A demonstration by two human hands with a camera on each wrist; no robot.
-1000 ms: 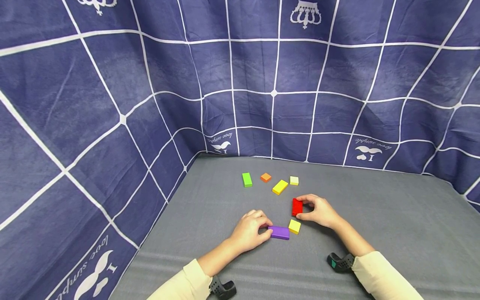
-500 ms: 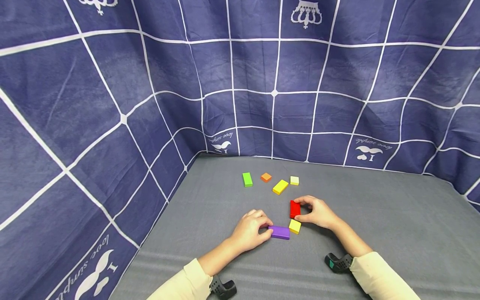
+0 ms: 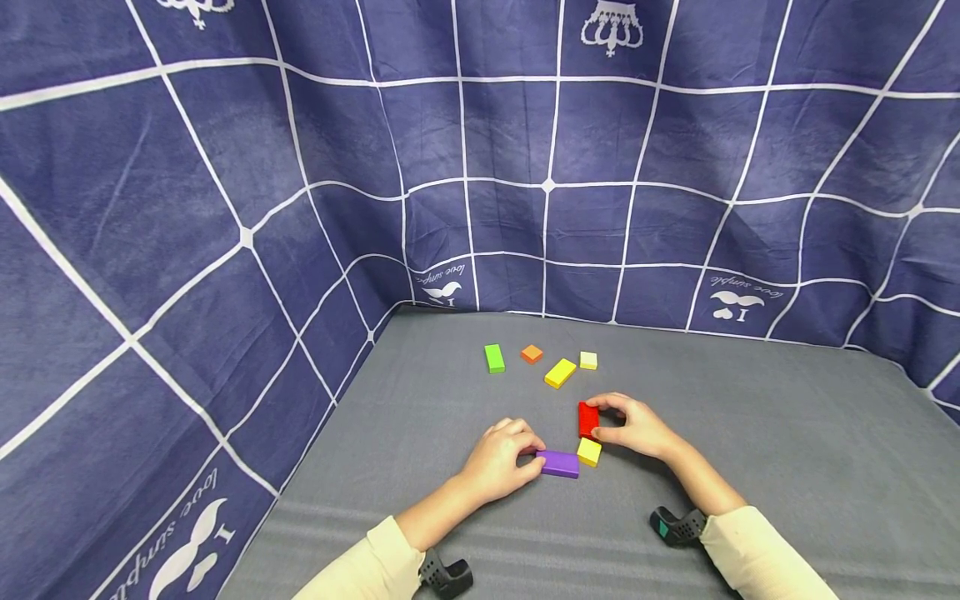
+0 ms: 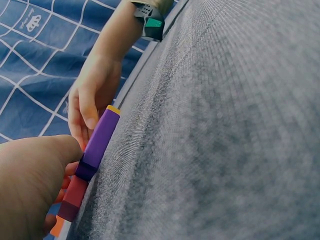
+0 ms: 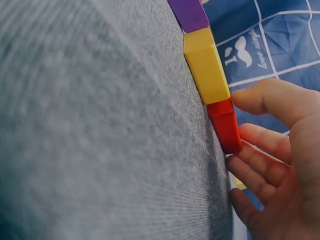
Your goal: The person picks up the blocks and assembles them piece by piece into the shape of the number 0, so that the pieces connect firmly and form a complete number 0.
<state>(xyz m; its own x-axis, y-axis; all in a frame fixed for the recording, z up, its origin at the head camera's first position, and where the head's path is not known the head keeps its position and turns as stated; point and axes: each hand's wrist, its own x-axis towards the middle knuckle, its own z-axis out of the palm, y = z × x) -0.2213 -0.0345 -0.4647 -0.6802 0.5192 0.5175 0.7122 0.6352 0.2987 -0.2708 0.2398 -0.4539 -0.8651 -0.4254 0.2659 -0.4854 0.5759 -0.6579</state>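
Note:
My left hand (image 3: 504, 461) holds the left end of a purple block (image 3: 559, 464) lying flat on the grey cloth, thumb at the near side and fingers at the far side. A reddish block (image 4: 73, 198) meets that end under my left fingers, hidden in the head view. A small yellow block (image 3: 589, 452) sits at the purple block's right end. Just beyond it my right hand (image 3: 634, 427) pinches a red block (image 3: 588, 420) between thumb and fingers. In the right wrist view, the red block's end lies right at the yellow block (image 5: 207, 65).
Farther back on the grey cloth (image 3: 720, 400) lie a green block (image 3: 494, 358), an orange block (image 3: 532, 354), a longer yellow block (image 3: 560, 373) and a pale yellow block (image 3: 588, 360). A blue checked curtain (image 3: 585, 225) hangs behind and at the left.
My right hand has slid the red block leftward and slightly nearer, up to the small yellow block. My left hand and the purple block have stayed in place.

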